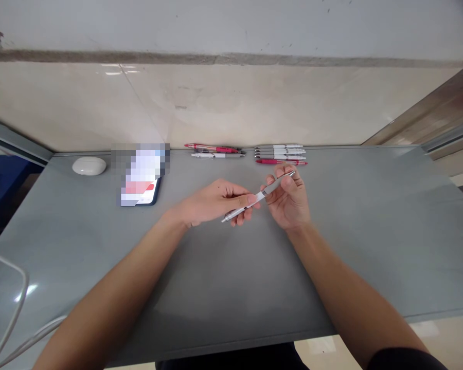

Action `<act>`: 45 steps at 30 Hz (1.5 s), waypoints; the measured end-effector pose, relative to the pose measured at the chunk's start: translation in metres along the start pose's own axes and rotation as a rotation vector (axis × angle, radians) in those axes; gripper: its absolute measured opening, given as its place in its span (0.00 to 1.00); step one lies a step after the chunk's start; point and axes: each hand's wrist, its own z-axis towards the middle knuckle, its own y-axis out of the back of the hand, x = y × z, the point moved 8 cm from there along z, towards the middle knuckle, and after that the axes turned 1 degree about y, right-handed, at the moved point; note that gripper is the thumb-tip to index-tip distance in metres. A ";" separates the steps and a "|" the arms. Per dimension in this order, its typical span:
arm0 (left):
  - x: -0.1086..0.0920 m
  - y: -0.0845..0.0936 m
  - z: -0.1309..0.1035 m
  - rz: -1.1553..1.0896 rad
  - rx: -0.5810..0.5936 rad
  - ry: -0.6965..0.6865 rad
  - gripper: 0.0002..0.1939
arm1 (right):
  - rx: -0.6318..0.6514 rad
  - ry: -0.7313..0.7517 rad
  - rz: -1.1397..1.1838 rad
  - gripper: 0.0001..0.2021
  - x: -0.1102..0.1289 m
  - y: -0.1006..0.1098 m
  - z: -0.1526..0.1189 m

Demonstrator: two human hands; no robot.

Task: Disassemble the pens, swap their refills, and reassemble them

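Observation:
A white and grey ballpoint pen (263,195) is held slantwise above the desk, its metal tip up and to the right. My left hand (226,203) pinches the barrel's lower half between thumb and fingers. At the tip end, my right hand (289,198) grips the grey section with its thumb and curled fingers, palm turned up. Beyond my right hand lies a row of white and grey pens (281,151), with a red pen (280,162) nearest me. Further left, red pens (212,148) and a white pen (219,155) lie close together.
The grey desk (216,298) meets a tiled wall (216,103) at the back. On the left are a phone (141,180) with a lit, partly blurred screen and a white rounded case (89,166). White cables (23,288) cross the lower left corner.

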 end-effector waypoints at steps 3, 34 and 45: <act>-0.002 0.006 0.002 0.063 -0.074 -0.051 0.17 | -0.040 0.020 -0.036 0.11 0.001 0.003 0.002; -0.004 0.009 0.004 0.128 -0.134 -0.109 0.18 | -0.017 0.048 -0.041 0.07 0.006 -0.001 0.002; -0.003 0.015 0.005 0.212 -0.208 -0.114 0.18 | -0.096 0.059 -0.099 0.08 0.005 0.001 0.001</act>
